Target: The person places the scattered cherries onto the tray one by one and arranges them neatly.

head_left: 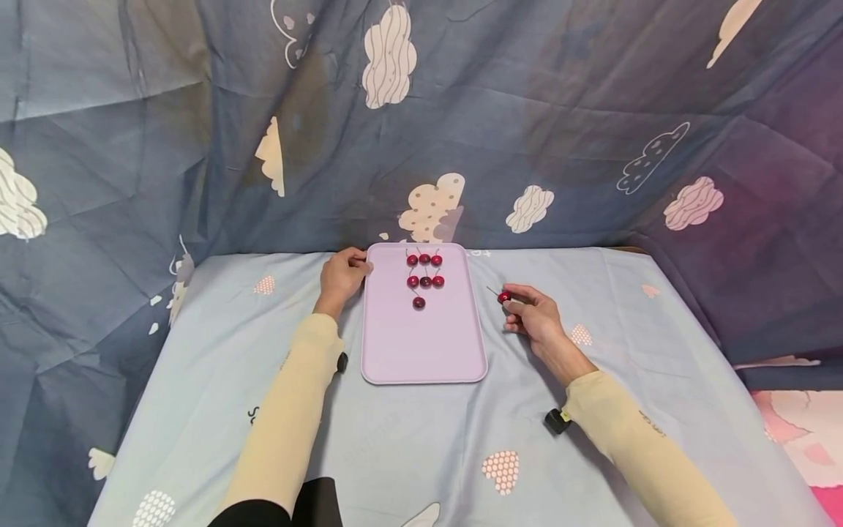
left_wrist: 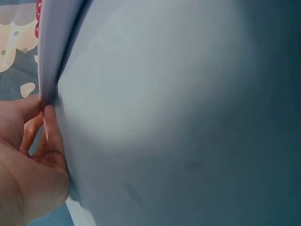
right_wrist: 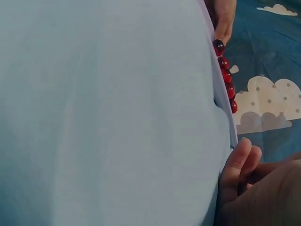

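Note:
A light purple tray lies on the bed-like surface. Several dark red cherries with stems sit in its upper part: two rows of three and a single one below. My left hand holds the tray's left rim near the far corner, thumb and fingers meeting at the edge in the left wrist view. Right of the tray, my right hand pinches a cherry between thumb and fingers, its stem pointing up and left. That cherry cannot be made out in the right wrist view, where my right hand shows at the lower right.
Pale blue cloth with printed hearts covers the surface. A dark blue curtain with cloud prints rises right behind the tray and along both sides. Pink patterned fabric shows at the far right.

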`<action>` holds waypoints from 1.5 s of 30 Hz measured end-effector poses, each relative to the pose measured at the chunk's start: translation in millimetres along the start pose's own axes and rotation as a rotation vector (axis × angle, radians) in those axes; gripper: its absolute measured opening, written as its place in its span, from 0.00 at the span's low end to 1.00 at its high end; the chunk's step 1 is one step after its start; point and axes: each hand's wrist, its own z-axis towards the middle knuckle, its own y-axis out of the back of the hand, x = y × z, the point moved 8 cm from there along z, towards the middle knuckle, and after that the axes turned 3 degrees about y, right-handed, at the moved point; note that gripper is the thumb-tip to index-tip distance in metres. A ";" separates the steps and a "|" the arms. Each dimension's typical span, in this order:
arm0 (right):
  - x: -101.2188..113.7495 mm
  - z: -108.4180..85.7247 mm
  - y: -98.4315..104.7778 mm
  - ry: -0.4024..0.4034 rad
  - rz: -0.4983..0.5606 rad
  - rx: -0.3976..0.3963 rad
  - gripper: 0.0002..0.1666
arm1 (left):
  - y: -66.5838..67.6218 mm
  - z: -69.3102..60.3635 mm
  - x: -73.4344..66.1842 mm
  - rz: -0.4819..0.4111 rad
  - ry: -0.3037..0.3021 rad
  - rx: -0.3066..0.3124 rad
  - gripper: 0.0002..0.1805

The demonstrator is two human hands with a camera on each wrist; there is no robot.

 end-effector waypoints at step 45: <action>9.9 -16.7 -116.0 0.098 -0.291 0.138 0.16 | -0.2 0.3 2.4 -0.015 0.015 0.006 0.13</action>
